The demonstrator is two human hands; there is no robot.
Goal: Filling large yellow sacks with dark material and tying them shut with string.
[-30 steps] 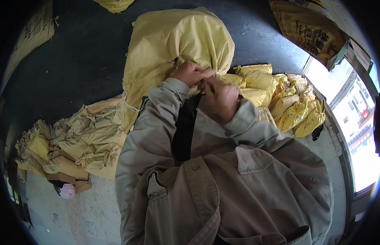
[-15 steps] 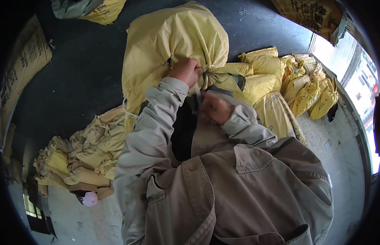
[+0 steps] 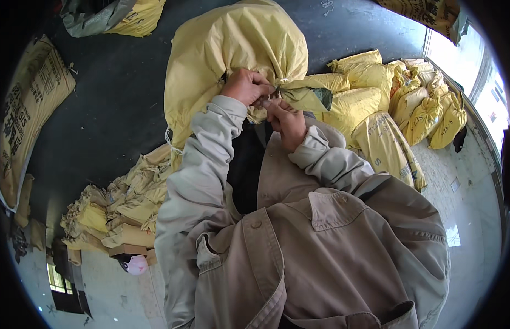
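A large, bulging yellow sack stands in front of me, its near edge gathered and puckered. My left hand is closed at that gathered edge, its fingertips pinching the bunched cloth. Just right of it and slightly nearer, my right hand is closed with thumb and fingers pressed together. The fingertips of both hands almost meet. Something thin and pale shows between them, too small to name. A knotted white string hangs from the sack's left side.
Filled yellow sacks lie to the right, with several smaller ones behind. A pile of crumpled empty sacks is at left. A printed brown sack sits at the far left of the dark surface. A grey-lined yellow sack stands at upper left.
My right hand has moved up and forward to meet the left at the gathered edge. My left hand has changed from a fist to a fingertip pinch. The view has shifted slightly.
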